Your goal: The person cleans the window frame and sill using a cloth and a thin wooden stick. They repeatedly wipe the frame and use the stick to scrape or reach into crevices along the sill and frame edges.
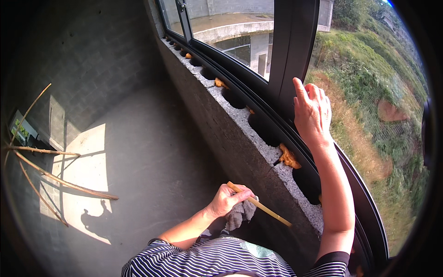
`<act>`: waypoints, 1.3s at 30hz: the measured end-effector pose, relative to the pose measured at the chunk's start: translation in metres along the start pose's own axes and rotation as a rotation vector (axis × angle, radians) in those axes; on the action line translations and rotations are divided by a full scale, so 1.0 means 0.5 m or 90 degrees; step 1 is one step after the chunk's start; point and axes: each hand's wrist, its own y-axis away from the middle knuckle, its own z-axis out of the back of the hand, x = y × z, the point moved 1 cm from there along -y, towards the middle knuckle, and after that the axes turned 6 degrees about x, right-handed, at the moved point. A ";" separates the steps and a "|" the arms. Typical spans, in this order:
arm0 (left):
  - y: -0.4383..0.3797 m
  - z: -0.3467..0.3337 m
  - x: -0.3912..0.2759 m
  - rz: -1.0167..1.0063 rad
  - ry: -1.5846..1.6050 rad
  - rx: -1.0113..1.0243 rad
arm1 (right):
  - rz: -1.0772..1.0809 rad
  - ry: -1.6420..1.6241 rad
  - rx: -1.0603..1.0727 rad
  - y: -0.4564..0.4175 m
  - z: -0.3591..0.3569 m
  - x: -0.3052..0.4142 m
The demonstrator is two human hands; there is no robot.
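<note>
My left hand (223, 202) grips a thin bamboo stick (271, 210) and a bunched grey cloth (237, 217) near my striped shirt. The stick slants down to the right, its far end beside the low wall. Raised over the sill, my right hand (313, 116) has its index finger extended and the others loosely bent. It appears to hold nothing and is close to the dark upright of the window frame (289, 52); contact with the frame or glass cannot be told. Beneath that arm runs the dark lower frame rail (258, 98).
The wall top of hollow concrete blocks (270, 154) has open cavities and lumps of orange foam (289, 157). Several long bent sticks (65, 181) stick out at left above the concrete floor (148, 149). A block wall (93, 52) stands behind; a grassy hillside (363, 69) lies outside.
</note>
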 end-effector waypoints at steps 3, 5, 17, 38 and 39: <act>0.019 0.060 0.003 0.001 -0.005 -0.069 | 0.004 0.011 -0.011 -0.003 -0.008 0.011; 0.017 0.102 -0.001 0.070 0.024 -0.061 | 0.050 0.012 -0.044 -0.014 -0.002 0.028; -0.009 0.431 -0.091 0.006 -0.076 -0.100 | 0.201 -0.076 -0.057 -0.310 -0.205 0.279; -0.077 0.840 -0.219 -0.147 -0.179 -0.421 | 0.118 -0.260 -0.105 -1.000 -0.591 0.478; -0.085 0.858 -0.224 -0.147 -0.204 -0.449 | 0.103 -0.274 -0.109 -1.032 -0.610 0.484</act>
